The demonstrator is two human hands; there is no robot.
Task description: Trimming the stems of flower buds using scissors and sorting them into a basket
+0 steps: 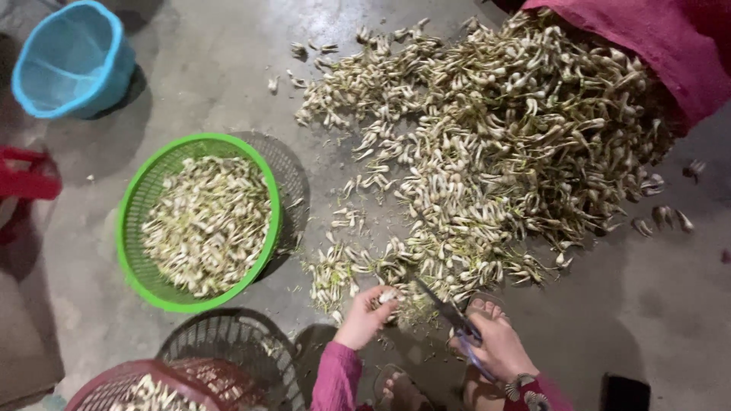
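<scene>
Left edge: one red object [27, 175], partly cut off by the frame, kind unclear. One blue bucket [72, 57] stands on the concrete floor [647, 304] at upper left. One green basket [137, 228] is next, about half full of trimmed pale bulbs. Below it, at the bottom edge, one dark red basket [145, 377] also holds some bulbs.

Centre: left hand [364, 316], pink sleeve, is palm-down with its fingers [381, 304] pinched together on one small bulb [387, 296] at the near edge of the pile.

Right of it: right hand [499, 346] is wrapped around the handles of one pair of scissors [445, 304], blades pointing up-left toward the held bulb. One sandalled foot shows under each hand.

Upper right: one large pile of bulbs [518, 137], too many to count, spills from one magenta sack [670, 53].
</scene>
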